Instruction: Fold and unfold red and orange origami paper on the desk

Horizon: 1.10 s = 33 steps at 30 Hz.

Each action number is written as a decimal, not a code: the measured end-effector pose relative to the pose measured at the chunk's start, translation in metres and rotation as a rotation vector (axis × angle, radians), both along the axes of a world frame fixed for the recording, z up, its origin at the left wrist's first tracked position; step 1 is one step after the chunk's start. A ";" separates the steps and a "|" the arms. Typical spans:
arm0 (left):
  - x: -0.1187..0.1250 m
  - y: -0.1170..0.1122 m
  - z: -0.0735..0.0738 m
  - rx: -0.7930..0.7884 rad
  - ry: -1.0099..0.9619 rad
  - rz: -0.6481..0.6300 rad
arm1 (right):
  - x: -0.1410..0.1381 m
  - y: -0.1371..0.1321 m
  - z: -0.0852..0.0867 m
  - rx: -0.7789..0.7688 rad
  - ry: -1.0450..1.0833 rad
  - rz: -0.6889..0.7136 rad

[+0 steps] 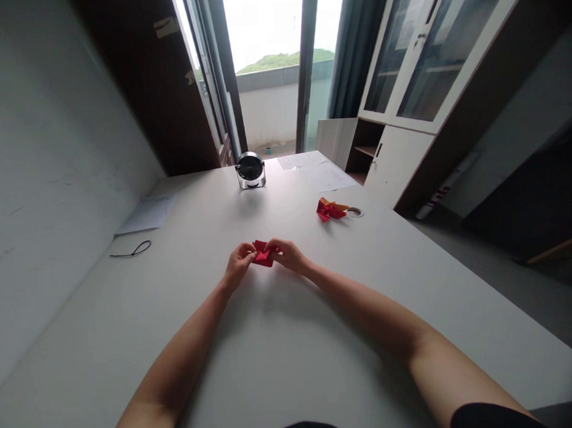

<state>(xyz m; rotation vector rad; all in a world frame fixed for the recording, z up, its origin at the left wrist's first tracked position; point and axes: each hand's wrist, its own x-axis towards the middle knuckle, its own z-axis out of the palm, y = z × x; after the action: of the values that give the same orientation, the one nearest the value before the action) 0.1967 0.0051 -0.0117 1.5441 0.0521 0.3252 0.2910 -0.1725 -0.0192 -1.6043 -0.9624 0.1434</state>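
A small folded piece of red paper [262, 255] lies between both hands at the middle of the white table [285, 362]. My left hand [238, 263] pinches its left side with fingers curled. Closed on its right side is my right hand [287, 254]. Both forearms stretch forward over the tabletop. Part of the paper is hidden under my fingertips.
A red and orange folded paper piece [330, 209] lies to the right, beside a round cable hole [354, 213]. A small desk fan [250, 169] stands at the far edge. Sheets of paper [146, 213] and a black cable tie [133, 250] lie left. A cabinet [408, 148] stands at right.
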 end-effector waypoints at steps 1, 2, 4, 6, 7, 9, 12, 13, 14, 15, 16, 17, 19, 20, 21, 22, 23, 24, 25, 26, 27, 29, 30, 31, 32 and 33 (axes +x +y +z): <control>-0.001 -0.001 0.001 0.011 0.003 -0.020 | 0.000 0.000 0.000 0.009 -0.005 -0.015; -0.002 -0.003 0.003 0.013 0.001 -0.047 | 0.001 0.000 0.000 0.018 -0.007 -0.032; -0.004 -0.005 0.003 0.005 -0.011 -0.114 | 0.002 0.000 -0.001 0.043 0.004 -0.060; -0.004 -0.005 0.002 0.017 -0.022 -0.154 | 0.004 0.000 -0.002 0.072 0.038 -0.080; -0.004 -0.004 0.001 0.034 -0.023 -0.146 | 0.005 0.000 -0.003 0.082 0.064 -0.083; -0.002 -0.002 -0.003 0.070 -0.016 -0.085 | 0.006 0.000 -0.003 0.081 0.115 -0.072; 0.000 0.003 -0.006 0.082 -0.012 0.006 | 0.005 -0.001 -0.004 0.038 0.145 -0.023; 0.000 0.004 -0.006 0.078 -0.016 0.016 | 0.004 -0.001 -0.004 0.024 0.140 -0.008; 0.000 0.005 -0.007 0.072 -0.022 0.022 | 0.003 -0.001 -0.004 0.014 0.131 0.000; 0.000 0.005 -0.007 0.064 -0.029 0.027 | 0.003 -0.001 -0.004 0.008 0.122 0.003; 0.000 0.005 -0.007 0.053 -0.036 0.033 | 0.003 -0.001 -0.004 0.008 0.115 0.000; 0.000 0.004 -0.007 0.039 -0.040 0.036 | 0.003 -0.001 -0.005 0.015 0.110 -0.007; 0.001 0.003 -0.007 0.007 -0.039 0.031 | 0.004 0.000 -0.007 0.048 0.106 -0.026; 0.001 0.003 -0.007 -0.005 -0.033 0.022 | 0.005 0.001 -0.007 0.069 0.109 -0.033; 0.001 0.002 -0.007 -0.010 -0.025 0.011 | 0.006 0.001 -0.008 0.089 0.117 -0.033; 0.002 0.002 -0.008 -0.008 -0.014 -0.001 | 0.007 0.001 -0.009 0.103 0.129 -0.027; 0.002 0.002 -0.008 -0.002 -0.003 -0.010 | 0.007 0.002 -0.009 0.109 0.141 -0.016; 0.002 0.003 -0.009 0.007 0.009 -0.018 | 0.008 0.002 -0.009 0.107 0.147 -0.008; 0.002 0.003 -0.010 0.016 0.020 -0.026 | 0.008 0.001 -0.009 0.096 0.143 -0.005; 0.002 0.003 -0.012 0.022 0.032 -0.034 | 0.007 0.001 -0.008 0.077 0.127 -0.008; 0.002 0.003 -0.013 0.028 0.044 -0.040 | 0.006 0.001 -0.007 0.053 0.103 -0.014; 0.002 0.003 -0.016 0.061 0.058 -0.050 | 0.003 0.001 -0.005 -0.008 0.046 -0.013; 0.002 0.003 -0.017 0.091 0.056 -0.052 | 0.002 0.001 -0.004 -0.040 0.022 -0.004; 0.002 0.003 -0.018 0.127 0.049 -0.051 | 0.000 0.001 -0.003 -0.068 0.002 0.008; 0.002 0.003 -0.018 0.161 0.040 -0.049 | -0.002 0.001 -0.002 -0.088 -0.011 0.017; 0.002 0.003 -0.018 0.188 0.030 -0.044 | -0.003 0.000 -0.001 -0.100 -0.017 0.020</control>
<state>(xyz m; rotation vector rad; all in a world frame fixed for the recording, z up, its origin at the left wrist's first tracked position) 0.1982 0.0085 -0.0293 1.7337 0.0114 0.2780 0.2884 -0.1720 -0.0204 -1.6900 -0.9980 0.1941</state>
